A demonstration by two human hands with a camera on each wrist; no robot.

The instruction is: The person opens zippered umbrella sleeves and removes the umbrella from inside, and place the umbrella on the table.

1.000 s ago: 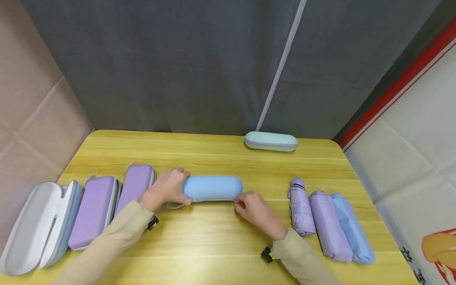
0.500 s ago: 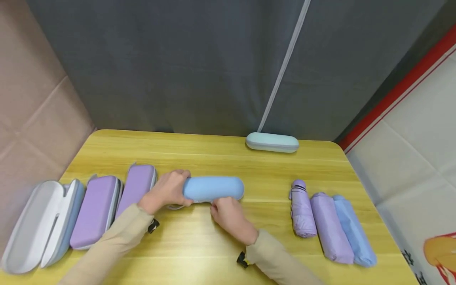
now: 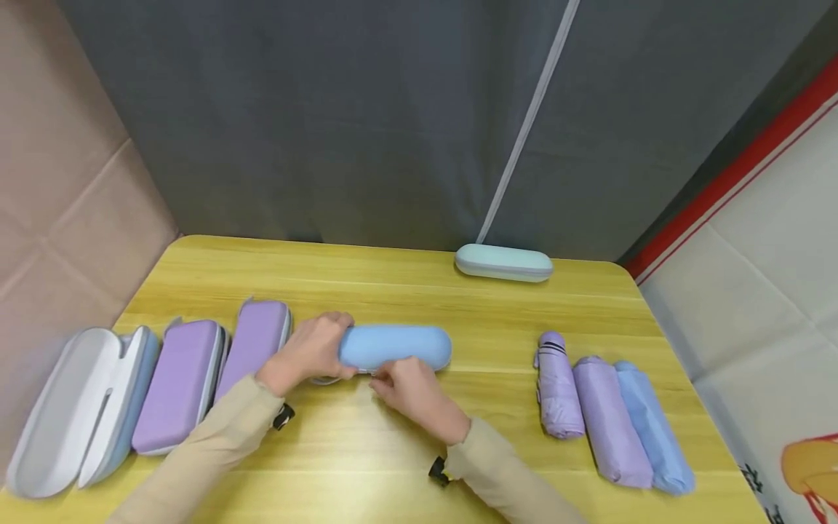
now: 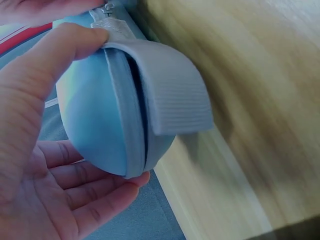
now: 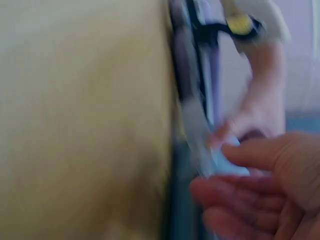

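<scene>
A light blue hard zip case [image 3: 396,345] lies on the table, its long side facing me. My left hand [image 3: 317,346] grips its left end, the thumb on the front seam and the fingers around the back. A grey strap tab [image 4: 175,87] sticks out at that end, and a dark gap shows in the seam beneath it. Along the front seam, close to the left thumb, my right hand [image 3: 412,393] pinches the zipper pull [image 4: 108,8] between thumb and forefinger. Blur softens the right wrist view.
Two purple zip cases [image 3: 180,386] and an open case with a white lining [image 3: 62,415] stand at the left. On the right lie two purple folded umbrellas [image 3: 561,389] and a blue one [image 3: 655,429]. A mint case [image 3: 504,263] sits by the back edge.
My right hand has slid left along the front seam, from the case's right end to near the left thumb. The left hand keeps its grip and the case stays put.
</scene>
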